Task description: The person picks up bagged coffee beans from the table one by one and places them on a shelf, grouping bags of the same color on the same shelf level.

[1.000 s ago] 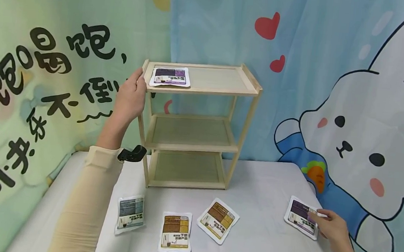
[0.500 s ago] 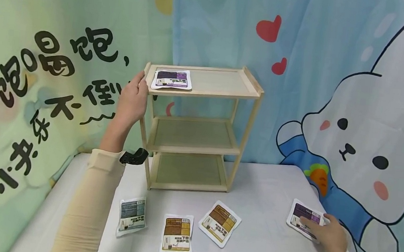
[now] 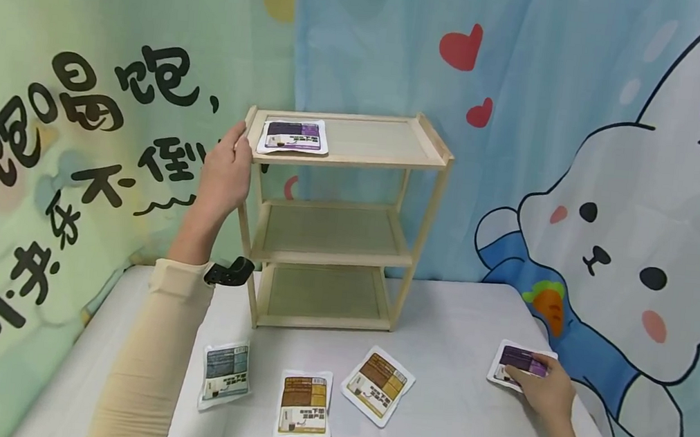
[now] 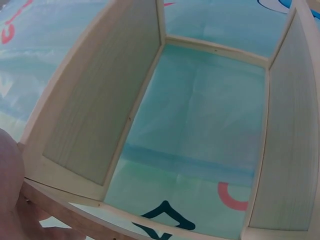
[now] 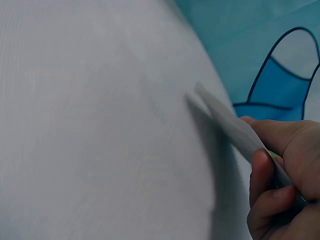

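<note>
My left hand grips the upper left side of a three-tier wooden shelf. In the left wrist view, part of that hand shows against the frame. A white pouch with a purple label lies at the left end of the top tier. At the right of the table, my right hand pinches a second purple-labelled pouch. The right wrist view shows this pouch edge-on between thumb and fingers, tilted, with a shadow beneath it on the cloth.
In front of the shelf lie a teal-labelled pouch, a brown-labelled pouch and another brown-labelled pouch, turned at an angle. The table has a white cloth. A printed curtain hangs behind.
My right hand has closed on the purple-labelled pouch and shifted it slightly left and away from me. My left hand keeps its grip on the shelf.
</note>
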The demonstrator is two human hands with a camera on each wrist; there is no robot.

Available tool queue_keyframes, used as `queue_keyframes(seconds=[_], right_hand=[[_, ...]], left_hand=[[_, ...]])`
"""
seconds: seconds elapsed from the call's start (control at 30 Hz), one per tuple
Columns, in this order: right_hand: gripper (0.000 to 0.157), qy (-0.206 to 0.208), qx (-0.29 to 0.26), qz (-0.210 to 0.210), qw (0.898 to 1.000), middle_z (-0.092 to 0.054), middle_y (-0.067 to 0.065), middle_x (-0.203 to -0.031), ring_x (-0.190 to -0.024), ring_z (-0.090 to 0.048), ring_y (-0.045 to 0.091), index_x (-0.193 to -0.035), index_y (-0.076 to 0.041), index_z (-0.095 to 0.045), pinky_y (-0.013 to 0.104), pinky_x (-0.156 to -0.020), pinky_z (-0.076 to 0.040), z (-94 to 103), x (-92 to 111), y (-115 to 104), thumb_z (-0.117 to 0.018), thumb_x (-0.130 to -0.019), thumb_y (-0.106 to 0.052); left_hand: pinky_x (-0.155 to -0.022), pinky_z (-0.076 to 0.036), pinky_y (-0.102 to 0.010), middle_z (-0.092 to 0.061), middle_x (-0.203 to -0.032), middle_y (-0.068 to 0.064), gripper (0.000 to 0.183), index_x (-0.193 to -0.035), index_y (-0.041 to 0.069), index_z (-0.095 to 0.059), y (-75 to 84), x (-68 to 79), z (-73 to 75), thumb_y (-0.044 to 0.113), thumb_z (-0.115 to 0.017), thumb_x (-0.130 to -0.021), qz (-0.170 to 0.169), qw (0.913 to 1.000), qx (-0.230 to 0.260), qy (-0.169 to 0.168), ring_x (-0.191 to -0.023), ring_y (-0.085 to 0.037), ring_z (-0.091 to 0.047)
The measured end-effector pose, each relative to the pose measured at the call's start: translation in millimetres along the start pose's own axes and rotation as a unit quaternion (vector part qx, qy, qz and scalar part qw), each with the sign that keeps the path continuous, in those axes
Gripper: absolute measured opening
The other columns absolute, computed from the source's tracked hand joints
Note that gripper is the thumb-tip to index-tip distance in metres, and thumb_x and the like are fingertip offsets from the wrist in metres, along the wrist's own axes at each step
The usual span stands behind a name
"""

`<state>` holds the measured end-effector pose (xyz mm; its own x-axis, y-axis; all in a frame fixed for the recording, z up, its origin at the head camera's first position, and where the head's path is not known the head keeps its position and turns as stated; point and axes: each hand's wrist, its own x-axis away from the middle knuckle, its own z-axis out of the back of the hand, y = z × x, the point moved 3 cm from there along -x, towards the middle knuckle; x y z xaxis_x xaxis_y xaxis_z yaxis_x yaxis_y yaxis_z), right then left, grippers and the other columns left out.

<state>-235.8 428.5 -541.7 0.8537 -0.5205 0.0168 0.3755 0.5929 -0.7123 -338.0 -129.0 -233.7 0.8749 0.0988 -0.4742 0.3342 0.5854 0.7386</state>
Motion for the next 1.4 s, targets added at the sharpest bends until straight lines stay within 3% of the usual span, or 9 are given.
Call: queue_keyframes(seconds=[0.13, 0.23, 0.33, 0.4, 0.5, 0.63, 0.87, 1.2, 1.4], right_hand=[[0.075, 0.0, -0.032, -0.003, 0.999, -0.034, 0.037, -0.14, -0.125, -0.032, 0.052, -0.141, 0.005, -0.041, 0.061, -0.101, -0.032, 3.8, 5.0, -12.8, -0.072, -0.087, -0.037], [0.076, -0.001, -0.04, 0.011, 0.999, -0.034, 0.036, -0.141, -0.123, -0.035, 0.05, -0.143, 0.003, -0.041, 0.055, -0.095, -0.042, 11.7, 9.8, -30.1, -0.071, -0.087, -0.039], [0.076, -0.004, -0.044, 0.025, 0.999, -0.035, 0.036, -0.141, -0.117, -0.039, 0.049, -0.145, 0.001, -0.041, 0.039, -0.077, -0.055, 20.5, 15.1, -49.2, -0.071, -0.088, -0.04], [0.077, -0.006, -0.049, 0.03, 0.998, -0.035, 0.035, -0.14, -0.112, -0.043, 0.048, -0.146, -0.001, -0.04, 0.027, -0.063, -0.054, 26.6, 18.6, -61.7, -0.071, -0.088, -0.041], [0.078, -0.011, -0.063, 0.04, 0.997, -0.034, 0.035, -0.141, -0.106, -0.046, 0.046, -0.147, -0.002, -0.039, 0.02, -0.055, -0.05, 36.0, 25.0, -82.4, -0.07, -0.088, -0.042], [0.078, -0.014, -0.07, 0.068, 0.995, -0.035, 0.033, -0.14, -0.102, -0.049, 0.044, -0.148, -0.005, -0.038, 0.02, -0.054, -0.049, 46.7, 33.3, -109.5, -0.069, -0.088, -0.044], [0.078, -0.028, -0.099, 0.111, 0.989, -0.029, 0.032, -0.146, -0.102, -0.048, 0.045, -0.149, -0.006, -0.037, 0.023, -0.055, -0.051, 66.4, 49.6, -156.5, -0.07, -0.088, -0.041], [0.076, -0.025, -0.142, 0.177, 0.974, -0.031, 0.029, -0.146, -0.105, -0.05, 0.04, -0.15, -0.008, -0.037, 0.016, -0.059, -0.05, 97.2, 61.8, -230.9, -0.072, -0.088, -0.034], [0.076, -0.033, -0.154, 0.176, 0.972, -0.024, 0.024, -0.152, -0.114, -0.046, 0.041, -0.151, -0.013, -0.037, 0.012, -0.064, -0.048, 114.3, 67.1, -271.5, -0.071, -0.088, -0.039]], left_hand=[[-0.104, -0.034, -0.044, -0.04, -0.149, -0.015, 0.052, -0.152, 0.01, -0.034, -1.5, -0.5, -1.8, 0.031, -0.025, -0.105, -0.002, 1.0, 0.003, 0.001, -0.133, -0.024, -0.039], [-0.102, -0.035, -0.044, -0.04, -0.148, -0.016, 0.053, -0.152, 0.009, -0.034, -1.6, -1.2, -2.2, 0.031, -0.025, -0.105, -0.006, 1.0, 0.004, 0.005, -0.131, -0.024, -0.041], [-0.101, -0.036, -0.044, -0.04, -0.148, -0.016, 0.052, -0.152, 0.009, -0.034, -2.0, -1.6, -1.8, 0.031, -0.025, -0.105, -0.007, 0.9999, 0.003, 0.009, -0.13, -0.024, -0.041], [-0.103, -0.035, -0.044, -0.04, -0.149, -0.016, 0.053, -0.152, 0.009, -0.034, -1.8, -1.5, -1.7, 0.031, -0.025, -0.105, -0.004, 1.0, 0.002, 0.008, -0.131, -0.024, -0.04], [-0.106, -0.033, -0.045, -0.039, -0.149, -0.015, 0.052, -0.152, 0.01, -0.034, -1.3, -0.9, -0.5, 0.031, -0.025, -0.105, -0.001, 1.0, -0.002, 0.006, -0.135, -0.024, -0.037], [-0.106, -0.032, -0.045, -0.039, -0.15, -0.014, 0.052, -0.152, 0.011, -0.034, -0.5, -0.7, -0.1, 0.031, -0.026, -0.105, 0.004, 1.0, 0.001, 0.005, -0.134, -0.025, -0.037], [-0.091, -0.036, -0.043, -0.049, -0.139, -0.016, 0.052, -0.152, 0.01, -0.035, -2.8, -1.5, -1.5, 0.03, -0.027, -0.105, -0.001, 0.9996, 0.027, 0.009, -0.112, -0.029, -0.046], [-0.095, -0.036, -0.043, -0.044, -0.145, -0.014, 0.053, -0.152, 0.012, -0.035, -3.3, -0.8, -0.6, 0.032, -0.026, -0.105, 0.005, 0.9994, 0.03, 0.015, -0.115, -0.028, -0.045], [-0.1, -0.035, -0.043, -0.042, -0.148, -0.013, 0.053, -0.152, 0.011, -0.035, -0.9, 1.3, -2.5, 0.033, -0.025, -0.105, 0.002, 0.9994, 0.029, 0.016, -0.121, -0.026, -0.043]])
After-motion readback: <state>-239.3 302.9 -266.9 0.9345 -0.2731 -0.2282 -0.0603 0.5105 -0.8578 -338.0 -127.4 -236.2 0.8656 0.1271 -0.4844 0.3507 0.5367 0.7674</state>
